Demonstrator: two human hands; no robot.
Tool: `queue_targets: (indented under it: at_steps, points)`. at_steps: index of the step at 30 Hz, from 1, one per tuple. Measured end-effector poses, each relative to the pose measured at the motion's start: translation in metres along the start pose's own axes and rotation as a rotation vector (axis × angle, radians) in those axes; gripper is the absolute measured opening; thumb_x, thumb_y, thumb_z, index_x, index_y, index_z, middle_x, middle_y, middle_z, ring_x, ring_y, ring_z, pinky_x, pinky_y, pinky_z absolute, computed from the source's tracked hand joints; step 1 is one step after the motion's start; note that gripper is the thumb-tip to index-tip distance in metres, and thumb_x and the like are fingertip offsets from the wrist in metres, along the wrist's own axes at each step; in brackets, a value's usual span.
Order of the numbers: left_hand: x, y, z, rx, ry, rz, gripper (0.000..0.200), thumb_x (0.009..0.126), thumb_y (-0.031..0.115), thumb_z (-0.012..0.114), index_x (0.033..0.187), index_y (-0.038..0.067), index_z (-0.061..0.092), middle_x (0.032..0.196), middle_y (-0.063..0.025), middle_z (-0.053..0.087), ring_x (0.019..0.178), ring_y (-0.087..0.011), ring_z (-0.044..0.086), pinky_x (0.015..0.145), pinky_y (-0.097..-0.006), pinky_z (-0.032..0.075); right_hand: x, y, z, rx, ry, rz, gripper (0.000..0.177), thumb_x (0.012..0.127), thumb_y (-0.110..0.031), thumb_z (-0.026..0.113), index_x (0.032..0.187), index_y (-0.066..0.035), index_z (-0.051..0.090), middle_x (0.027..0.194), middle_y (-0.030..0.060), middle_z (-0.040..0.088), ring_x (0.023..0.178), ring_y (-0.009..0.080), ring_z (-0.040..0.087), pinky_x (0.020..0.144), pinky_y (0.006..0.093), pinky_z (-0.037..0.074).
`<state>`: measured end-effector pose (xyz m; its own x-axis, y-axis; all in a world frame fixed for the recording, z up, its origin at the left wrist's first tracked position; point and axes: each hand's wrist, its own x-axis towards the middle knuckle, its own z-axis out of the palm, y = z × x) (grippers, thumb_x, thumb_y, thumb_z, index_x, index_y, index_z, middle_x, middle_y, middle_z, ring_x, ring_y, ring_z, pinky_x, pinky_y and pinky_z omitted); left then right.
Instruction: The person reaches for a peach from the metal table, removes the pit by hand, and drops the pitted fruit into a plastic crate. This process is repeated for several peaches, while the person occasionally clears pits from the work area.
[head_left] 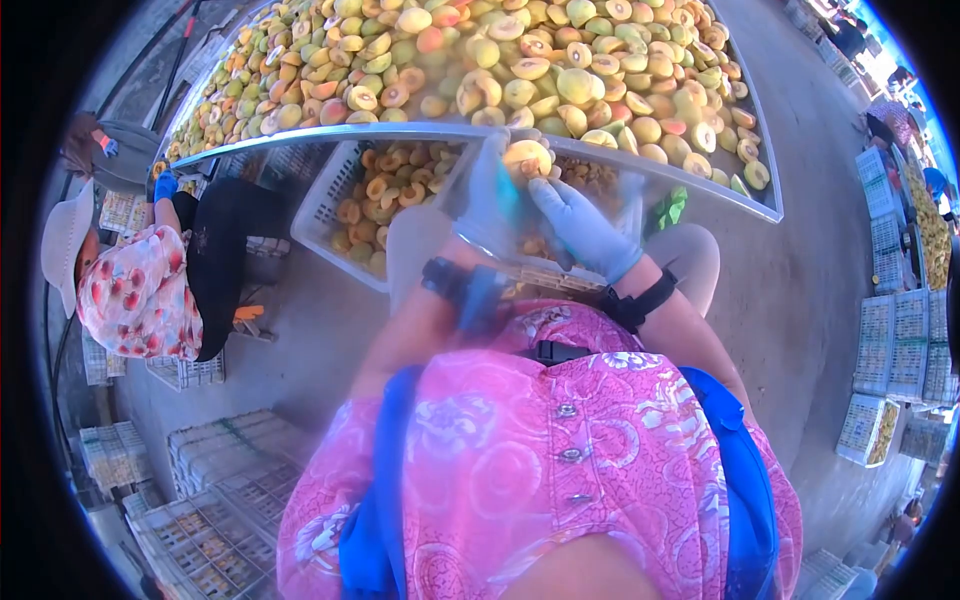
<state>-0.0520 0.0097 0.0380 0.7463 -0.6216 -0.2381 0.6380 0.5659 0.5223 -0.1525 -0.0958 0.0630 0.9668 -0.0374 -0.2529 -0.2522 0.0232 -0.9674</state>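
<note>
A yellow peach [527, 158], with a brown patch on its near side, is held up at the metal table's front edge. My left hand [488, 200], in a pale glove, is closed around its left side and blurred by motion. My right hand [585, 225], gloved too, presses its thumb against the fruit from the lower right; its other fingers curl underneath and are partly hidden. Many whole and halved peaches [575, 85] cover the table just beyond my hands. Below them, between my knees, cut fruit lies partly hidden behind my hands.
A white plastic crate [325, 215] of cut peaches stands left of my hands under the table rim [330, 135]. A green leaf-like scrap [671, 207] lies at the right. On the left sits a co-worker [140, 290] in a hat. Stacked crates [890, 340] line the right side.
</note>
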Motion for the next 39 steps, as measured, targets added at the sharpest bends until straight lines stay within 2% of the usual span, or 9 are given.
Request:
queue_targets:
  at_steps: [6,9,16,23,26,28,30,35,39]
  points:
    - [-0.004,-0.001,0.003,0.393,0.007,0.279,0.050,0.092,0.047,0.055,0.103,-0.002,0.062,0.088,-0.0114,0.066,0.073,-0.0227,0.065,0.066,-0.0352,0.056,-0.006,0.000,-0.002,0.150,-0.123,0.123,0.040,0.100,-0.044,0.045,0.115,-0.008,0.053,0.065,-0.0040,0.045,0.045,0.0061,0.038,0.039,0.0226,0.029]
    - [-0.009,0.011,0.003,0.386,-0.019,0.051,0.050,0.093,0.048,0.055,0.098,-0.001,0.065,0.082,-0.0110,0.066,0.069,-0.0214,0.065,0.064,-0.0334,0.055,-0.005,0.005,-0.002,0.347,-0.210,0.197,0.035,0.100,-0.044,0.045,0.109,-0.010,0.053,0.062,-0.0061,0.040,0.043,0.0047,0.033,0.037,0.0218,0.024]
    - [-0.012,0.013,0.004,0.599,-0.205,0.192,0.050,0.094,0.048,0.052,0.097,0.000,0.066,0.085,-0.0120,0.067,0.071,-0.0233,0.066,0.066,-0.0343,0.056,0.010,0.037,-0.010,0.984,-0.678,0.280,0.036,0.100,-0.047,0.043,0.101,-0.012,0.053,0.056,-0.0101,0.029,0.035,0.0033,0.023,0.031,0.0211,0.018]
    - [-0.001,0.006,0.001,0.168,-0.041,-0.110,0.050,0.095,0.049,0.050,0.110,0.003,0.059,0.101,-0.0146,0.065,0.083,-0.0279,0.064,0.075,-0.0384,0.056,0.012,0.036,-0.012,1.247,-0.914,0.232,0.038,0.103,-0.043,0.037,0.104,-0.009,0.052,0.056,-0.0090,0.031,0.035,0.0032,0.026,0.030,0.0202,0.021]
    - [0.016,0.003,-0.025,0.076,0.005,-0.078,0.050,0.095,0.048,0.050,0.110,0.002,0.060,0.102,-0.0165,0.067,0.087,-0.0315,0.066,0.076,-0.0405,0.057,0.005,0.025,-0.013,1.393,-0.511,0.496,0.039,0.103,-0.044,0.037,0.105,-0.007,0.051,0.058,-0.0076,0.035,0.036,0.0041,0.029,0.031,0.0192,0.023]
    - [0.018,0.019,-0.032,0.055,0.043,-0.033,0.049,0.095,0.048,0.050,0.110,0.002,0.060,0.102,-0.0160,0.067,0.089,-0.0306,0.066,0.078,-0.0409,0.057,0.018,0.044,-0.017,1.287,-0.983,0.241,0.040,0.102,-0.045,0.038,0.106,-0.007,0.050,0.061,-0.0060,0.039,0.037,0.0047,0.031,0.031,0.0193,0.026]
    - [0.012,0.048,-0.041,-0.363,-0.048,-0.011,0.046,0.097,0.043,0.048,0.115,0.002,0.059,0.105,-0.0152,0.066,0.094,-0.0287,0.065,0.082,-0.0406,0.056,0.024,0.053,-0.026,1.336,-0.936,0.210,0.042,0.103,-0.046,0.035,0.107,-0.006,0.049,0.062,-0.0046,0.040,0.037,0.0048,0.034,0.031,0.0202,0.028]
    - [0.005,0.124,-0.072,0.666,0.410,0.671,0.036,0.096,0.034,0.051,0.112,0.004,0.063,0.108,-0.0128,0.064,0.103,-0.0286,0.061,0.087,-0.0415,0.052,0.028,0.066,-0.048,1.436,-0.820,0.150,0.043,0.104,-0.045,0.032,0.107,-0.006,0.048,0.065,-0.0034,0.042,0.037,0.0048,0.036,0.030,0.0211,0.030]
    - [0.025,0.121,-0.080,1.638,0.512,0.678,0.033,0.093,0.034,0.053,0.112,0.011,0.065,0.109,-0.0130,0.064,0.107,-0.0363,0.057,0.095,-0.0440,0.043,0.037,0.069,-0.042,1.375,-0.772,0.199,0.042,0.104,-0.045,0.032,0.106,-0.006,0.049,0.064,-0.0044,0.040,0.037,0.0045,0.034,0.030,0.0214,0.030]
